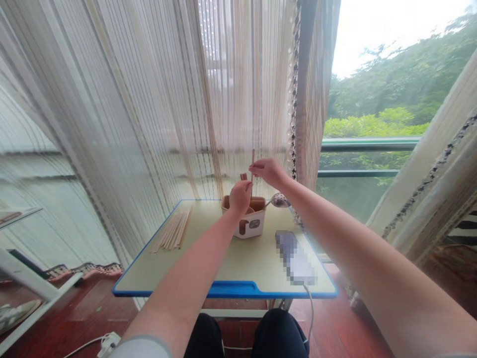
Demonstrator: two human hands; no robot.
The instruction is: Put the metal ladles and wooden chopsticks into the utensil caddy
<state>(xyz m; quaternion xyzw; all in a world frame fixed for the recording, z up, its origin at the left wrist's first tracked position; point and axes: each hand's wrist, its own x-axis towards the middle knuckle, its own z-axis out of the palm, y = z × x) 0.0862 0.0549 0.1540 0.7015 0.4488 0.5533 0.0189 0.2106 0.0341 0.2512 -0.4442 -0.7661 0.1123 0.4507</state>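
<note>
A single thin wooden chopstick (253,155) stands upright above the white utensil holder (255,229) with a brown inside. My right hand (271,171) pinches it at its upper part. Lower down, the fingers of my left hand (240,196) are closed on the same chopstick, in front of the holder's rim. Behind my left hand, the tops of a few darker chopsticks (243,176) stick up from the holder. The head of a slotted metal spoon (280,200) leans out over its right side. A loose bundle of pale chopsticks (174,229) lies to the left.
The small table (201,268) has a blue edge. A blurred-out phone-like object (296,258) lies at the right, with a white cable (310,308) hanging off the front. Sheer curtains (160,99) hang close behind the table. A white-framed stand (33,278) is at the left.
</note>
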